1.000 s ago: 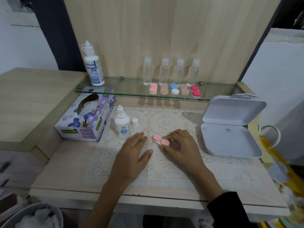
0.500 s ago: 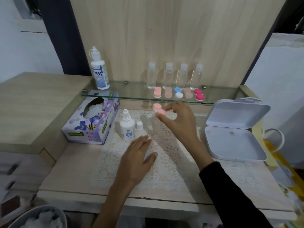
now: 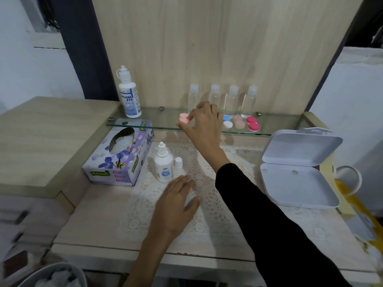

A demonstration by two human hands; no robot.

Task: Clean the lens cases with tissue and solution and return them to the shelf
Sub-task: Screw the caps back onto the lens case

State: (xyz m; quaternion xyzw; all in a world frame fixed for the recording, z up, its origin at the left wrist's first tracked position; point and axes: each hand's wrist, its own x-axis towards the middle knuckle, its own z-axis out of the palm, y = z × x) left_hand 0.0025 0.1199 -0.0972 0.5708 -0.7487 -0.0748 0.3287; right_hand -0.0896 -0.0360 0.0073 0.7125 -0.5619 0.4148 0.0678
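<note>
Pink lens case [image 3: 184, 119] in right hand [image 3: 204, 126] at shelf [image 3: 153, 118], left hand [image 3: 176, 206] apart

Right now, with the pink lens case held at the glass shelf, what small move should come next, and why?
Probably set the pink lens case down on the glass shelf and release the grip. The right hand pinches it over bare glass left of the other cases; whether it already touches is unclear.
</note>
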